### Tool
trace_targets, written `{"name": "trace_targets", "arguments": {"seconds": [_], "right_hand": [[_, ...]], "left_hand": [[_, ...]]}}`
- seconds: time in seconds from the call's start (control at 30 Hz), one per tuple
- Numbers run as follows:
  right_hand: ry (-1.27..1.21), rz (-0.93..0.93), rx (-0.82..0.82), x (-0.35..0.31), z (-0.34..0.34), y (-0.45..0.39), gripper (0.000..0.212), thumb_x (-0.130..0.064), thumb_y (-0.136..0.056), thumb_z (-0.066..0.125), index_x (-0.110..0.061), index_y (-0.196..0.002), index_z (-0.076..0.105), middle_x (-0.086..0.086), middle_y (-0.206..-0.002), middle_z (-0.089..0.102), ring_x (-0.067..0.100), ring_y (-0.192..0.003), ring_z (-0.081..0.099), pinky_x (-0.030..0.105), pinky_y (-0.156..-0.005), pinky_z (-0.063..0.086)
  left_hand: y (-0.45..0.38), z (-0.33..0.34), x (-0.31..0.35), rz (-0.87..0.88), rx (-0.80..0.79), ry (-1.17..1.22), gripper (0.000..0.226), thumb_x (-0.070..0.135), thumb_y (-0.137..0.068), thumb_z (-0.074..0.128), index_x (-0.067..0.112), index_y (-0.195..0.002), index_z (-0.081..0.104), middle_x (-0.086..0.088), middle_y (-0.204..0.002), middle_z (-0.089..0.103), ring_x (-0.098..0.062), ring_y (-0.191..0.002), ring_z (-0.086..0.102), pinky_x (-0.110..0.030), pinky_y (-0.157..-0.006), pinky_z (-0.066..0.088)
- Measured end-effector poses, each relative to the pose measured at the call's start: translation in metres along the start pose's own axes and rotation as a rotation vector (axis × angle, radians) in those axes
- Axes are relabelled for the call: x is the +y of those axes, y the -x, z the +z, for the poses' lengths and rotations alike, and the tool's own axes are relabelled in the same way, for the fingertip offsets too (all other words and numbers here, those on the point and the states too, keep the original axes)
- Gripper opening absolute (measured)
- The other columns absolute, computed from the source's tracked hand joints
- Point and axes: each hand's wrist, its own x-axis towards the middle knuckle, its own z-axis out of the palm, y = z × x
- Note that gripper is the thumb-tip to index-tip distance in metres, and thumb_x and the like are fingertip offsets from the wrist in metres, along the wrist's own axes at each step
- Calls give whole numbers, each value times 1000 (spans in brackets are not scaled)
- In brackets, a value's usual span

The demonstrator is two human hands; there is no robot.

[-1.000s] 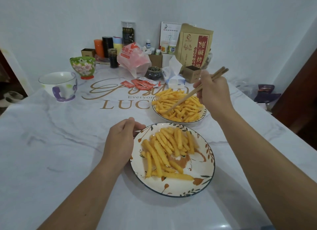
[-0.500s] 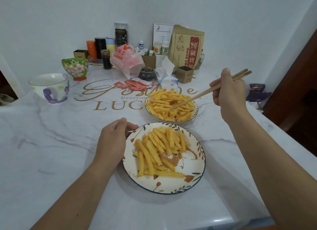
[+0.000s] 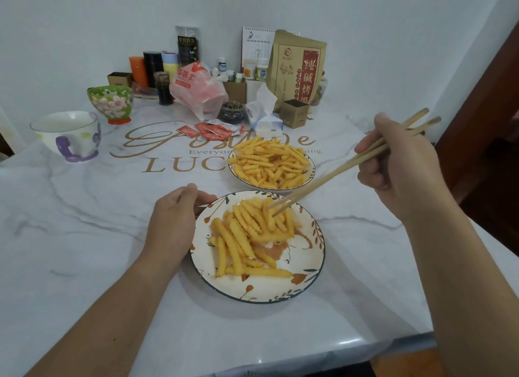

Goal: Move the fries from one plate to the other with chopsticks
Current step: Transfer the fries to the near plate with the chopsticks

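Two plates of crinkle-cut fries stand on the marble table. The near plate (image 3: 306, 275) has leaf patterns, with fries (image 3: 247, 233) lying on its left and upper part. The far plate (image 3: 309, 177) is heaped with fries (image 3: 271, 166). My right hand (image 3: 398, 163) grips a pair of wooden chopsticks (image 3: 337, 171), and their tips reach into the fries at the near plate's upper right. My left hand (image 3: 171, 222) holds the near plate's left rim between thumb and fingers.
A white mug with purple handle (image 3: 68, 135) and a green floral bowl (image 3: 111, 103) stand far left. Red sauce packets (image 3: 209, 129), a tissue pack (image 3: 264, 118), a plastic bag (image 3: 196, 87), bottles and a brown pouch (image 3: 297, 67) crowd the back. The table edge (image 3: 365, 345) runs near right.
My right hand drew back toward me and to the right. The chopstick tips left the far plate's fries and now sit in the near plate's fries. My left hand stayed on the rim.
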Motion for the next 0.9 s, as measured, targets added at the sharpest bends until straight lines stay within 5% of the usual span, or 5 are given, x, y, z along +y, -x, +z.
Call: {"name": "trace_targets", "arguments": {"seconds": [0.2,0.5,0.8,0.9], "right_hand": [[-1,-58,72,-9,20,-8,53,-31,-107,50,-11,-61,68,7,-54,47,15,-46,39,27,-45,28],[370,-158,-108,29,75,-41,49,-38,-107,50,-2,-82,71,3,-55,57,13,-44,51,24,-43,41],[301,170,-20,34,99,-83,27,-15,-98,47,-5,-77,61,5,-59,49,14,-43,40,19,-39,32],[233,190,59,46,97,-85,36,-27,-104,45,-7,-79,60,3,-58,47,13,-43,38,21,-41,30]], "left_hand": [[2,-1,1,-1,-15,7,44,35,-109,45,12,-88,77,5,-95,82,-22,-94,77,-52,-100,56],[-1,-1,-1,4,-6,-12,47,35,-109,44,17,-83,78,6,-92,82,-21,-94,76,-53,-98,57],[-2,-2,0,12,-2,-24,49,35,-110,43,19,-78,78,7,-89,82,-20,-92,76,-52,-97,57],[-2,-1,0,8,1,-26,49,36,-110,43,20,-79,78,7,-89,82,-19,-92,76,-53,-98,57]]}}
